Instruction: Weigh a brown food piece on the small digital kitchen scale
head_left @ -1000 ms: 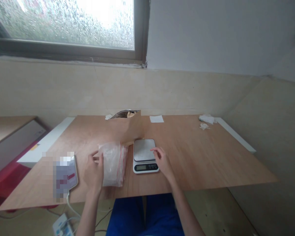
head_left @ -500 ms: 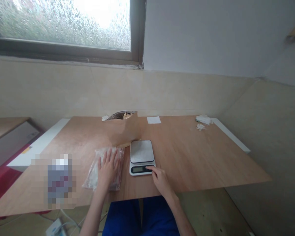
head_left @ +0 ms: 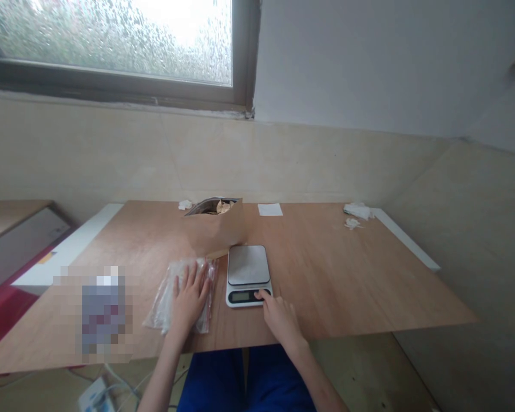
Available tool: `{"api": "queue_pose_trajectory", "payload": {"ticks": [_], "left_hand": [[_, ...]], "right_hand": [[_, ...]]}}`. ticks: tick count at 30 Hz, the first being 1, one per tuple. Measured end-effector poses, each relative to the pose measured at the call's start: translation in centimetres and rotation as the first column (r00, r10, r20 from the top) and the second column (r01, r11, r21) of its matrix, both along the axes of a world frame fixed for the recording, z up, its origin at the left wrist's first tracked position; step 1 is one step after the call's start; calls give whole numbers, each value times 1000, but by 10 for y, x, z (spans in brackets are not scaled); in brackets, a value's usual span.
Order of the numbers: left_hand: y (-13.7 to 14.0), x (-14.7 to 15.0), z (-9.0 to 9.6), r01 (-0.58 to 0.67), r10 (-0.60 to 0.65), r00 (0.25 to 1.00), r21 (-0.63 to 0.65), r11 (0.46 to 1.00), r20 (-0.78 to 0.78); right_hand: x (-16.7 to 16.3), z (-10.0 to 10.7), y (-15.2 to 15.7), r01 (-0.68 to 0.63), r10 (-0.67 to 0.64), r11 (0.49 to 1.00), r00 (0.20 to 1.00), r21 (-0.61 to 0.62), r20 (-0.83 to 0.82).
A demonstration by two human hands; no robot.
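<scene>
While unreadable, scale (head_left: 248, 274) display under right hand (head_left: 278, 317)

A brown paper bag (head_left: 217, 229) stands open on the wooden desk (head_left: 347, 274), near the far edge. A white card (head_left: 270, 209) lies flat just to its right. Some crumpled white paper (head_left: 357, 210) sits far off at the right corner, and a small white scrap (head_left: 184, 204) lies to the left of the bag. A blurred patch (head_left: 100, 309) covers something at the left. Above, a window (head_left: 111, 40) is wet with raindrops. A white power strip (head_left: 95, 395) lies on the floor.
</scene>
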State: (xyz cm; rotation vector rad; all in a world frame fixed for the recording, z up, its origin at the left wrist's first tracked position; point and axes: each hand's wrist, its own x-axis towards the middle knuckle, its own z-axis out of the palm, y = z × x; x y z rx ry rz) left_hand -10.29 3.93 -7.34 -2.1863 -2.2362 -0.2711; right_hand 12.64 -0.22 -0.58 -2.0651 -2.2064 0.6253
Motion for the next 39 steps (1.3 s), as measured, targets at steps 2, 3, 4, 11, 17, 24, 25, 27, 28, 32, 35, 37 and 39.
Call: {"api": "queue_pose_trajectory", "payload": {"ticks": [2, 3, 4, 11, 17, 24, 25, 27, 28, 32, 35, 37, 39], "left_hand": [[0, 0, -1, 2, -2, 1000, 15, 1000, 5], [0, 0, -1, 4, -4, 1000, 22, 1000, 10], [0, -1, -2, 6, -6, 1000, 29, 1000, 16], [0, -2, -5, 8, -11, 999, 63, 998, 51], [-1, -3, -4, 2, -12, 992, 76, 997, 124], [-3, -3, -2, -3, -21, 980, 124, 992, 198], [-4, -3, -2, -4, -24, 979, 133, 991, 204], [-4, -3, -2, 3, -36, 977, 155, 988, 212], [-4, -3, -2, 8, -44, 976, 167, 986, 213], [-5, -4, -1, 13, -55, 974, 188, 982, 220], [-6, -4, -1, 12, -54, 972, 184, 983, 228], [-6, -4, -2, 12, -51, 972, 169, 986, 229], [-6, -4, -3, 21, -51, 972, 132, 991, 229]], "right_hand": [[1, -2, -1, 9, -9, 1000, 1000, 1, -26], [3, -3, -1, 13, -12, 1000, 998, 12, -68], [5, -5, -2, 12, -8, 1000, 991, 26, -135], [27, -38, 11, 204, -30, 964, 727, 173, -686], [38, -73, 41, 570, -253, 791, 635, 223, -730], [36, -75, 44, 541, -221, 801, 667, 258, -711], [36, -75, 43, 543, -229, 798, 673, 260, -704], [36, -74, 43, 553, -253, 793, 680, 256, -688], [36, -74, 43, 555, -260, 793, 683, 253, -683], [37, -77, 44, 540, -250, 804, 687, 249, -682], [38, -77, 43, 518, -216, 814, 689, 262, -692], [39, -76, 42, 509, -199, 818, 687, 268, -699], [40, -74, 41, 510, -199, 818, 685, 267, -701]]}}
